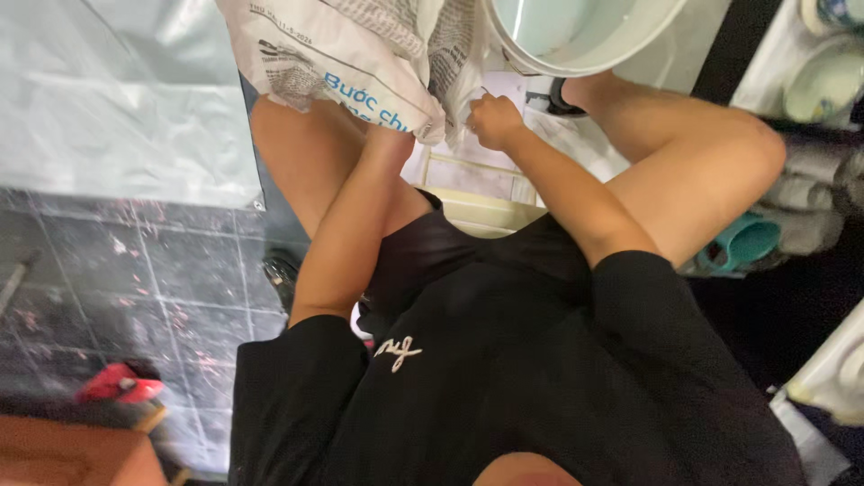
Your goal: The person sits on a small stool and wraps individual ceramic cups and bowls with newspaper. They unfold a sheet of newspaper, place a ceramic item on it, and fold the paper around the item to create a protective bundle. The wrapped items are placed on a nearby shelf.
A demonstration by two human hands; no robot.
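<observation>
Newspaper (360, 63) against both hands' grip (493, 121).

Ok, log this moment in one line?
left hand: under newspaper, grip hidden | right hand: fist at newspaper edge | white basin: above | person seated

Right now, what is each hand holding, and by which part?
Right hand pinches the lower edge of the newspaper sheet. Left hand is mostly hidden behind that sheet's bottom edge; its grip cannot be told.
</observation>
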